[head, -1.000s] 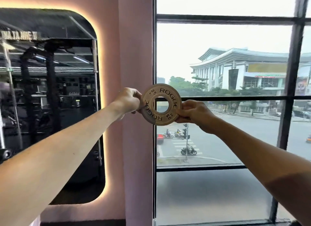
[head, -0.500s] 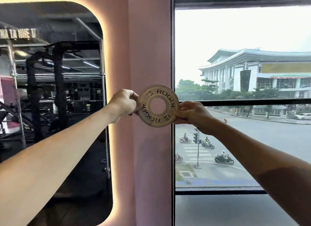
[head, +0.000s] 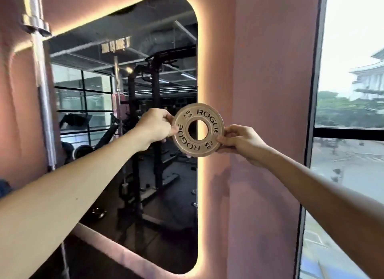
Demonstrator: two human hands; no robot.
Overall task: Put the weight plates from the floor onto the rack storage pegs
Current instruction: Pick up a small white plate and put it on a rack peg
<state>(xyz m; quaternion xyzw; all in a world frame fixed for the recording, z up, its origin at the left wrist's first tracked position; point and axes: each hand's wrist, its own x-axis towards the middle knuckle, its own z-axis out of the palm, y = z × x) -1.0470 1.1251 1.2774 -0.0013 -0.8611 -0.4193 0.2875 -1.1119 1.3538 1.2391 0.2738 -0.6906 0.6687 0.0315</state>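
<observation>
A small tan weight plate (head: 198, 112) marked ROGUE and 0.5 is held upright at arm's length in front of me, its centre hole showing the wall and mirror behind. My left hand (head: 154, 127) pinches its left rim. My right hand (head: 241, 142) pinches its lower right rim. Both arms are stretched forward. No rack storage peg is visible directly; a black rack shows only as a reflection in the mirror.
A tall backlit mirror (head: 116, 116) hangs on the pink wall (head: 268, 91) straight ahead. An upright steel barbell (head: 42, 85) stands at the far left. A floor-to-ceiling window (head: 351, 120) with a black frame fills the right side.
My view has swung left: the window slid to the right edge and the mirror now fills the middle. The plate stays held in both hands, slightly rotated.
</observation>
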